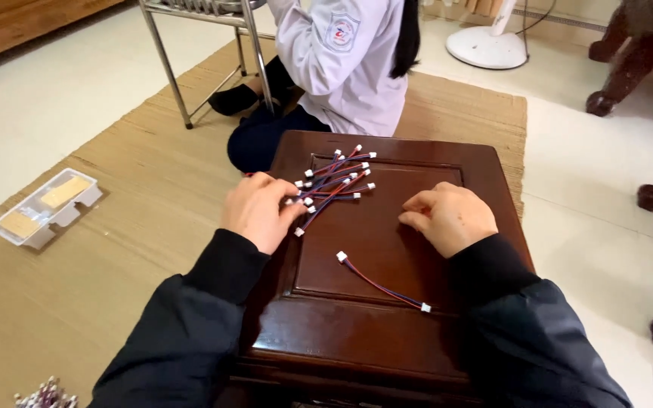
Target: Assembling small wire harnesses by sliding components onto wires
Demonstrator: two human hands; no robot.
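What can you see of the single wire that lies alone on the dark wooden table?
The single wire is a short lead of one red and one blue strand running side by side, with a small white plug at each end. It lies flat and gently curved on the table's sunken panel, running diagonally from upper left to lower right. It sits between the two sleeves, apart from the wire bunch. Neither hand touches it.
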